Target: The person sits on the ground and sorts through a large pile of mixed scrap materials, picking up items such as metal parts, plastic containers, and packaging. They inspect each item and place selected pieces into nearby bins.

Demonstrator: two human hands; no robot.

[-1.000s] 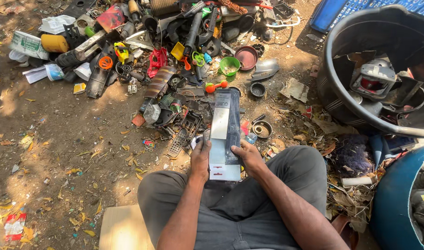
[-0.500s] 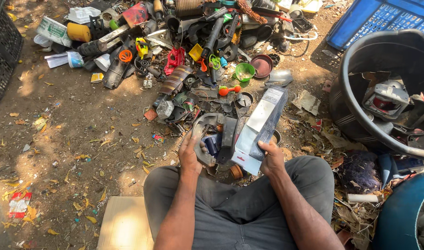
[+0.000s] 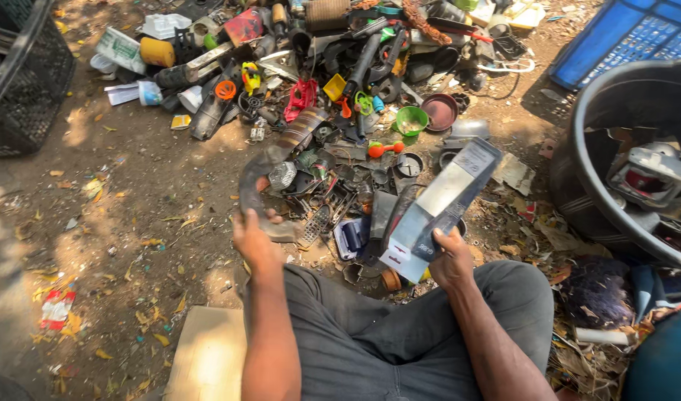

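Observation:
I sit on the ground before a heap of scrap parts (image 3: 340,111). My right hand (image 3: 450,261) grips the lower end of a long flat grey and white panel (image 3: 440,204), which tilts up to the right over the heap. My left hand (image 3: 253,239) is closed on a curved dark strip of rubber-like scrap (image 3: 260,174) that rises from the heap's left edge. Between my hands lie a small blue part (image 3: 351,236) and a metal grille piece (image 3: 316,224).
A large black tub (image 3: 578,186) with scrap inside stands at the right, a blue crate (image 3: 623,37) behind it. A black mesh basket (image 3: 24,74) is at the far left. A cardboard sheet (image 3: 206,356) lies by my left knee. Bare dirt with dry leaves spreads to the left.
My left hand let go of the panel, reached left and took hold of the curved dark strip. My right hand swung the panel to the right, toward the tub.

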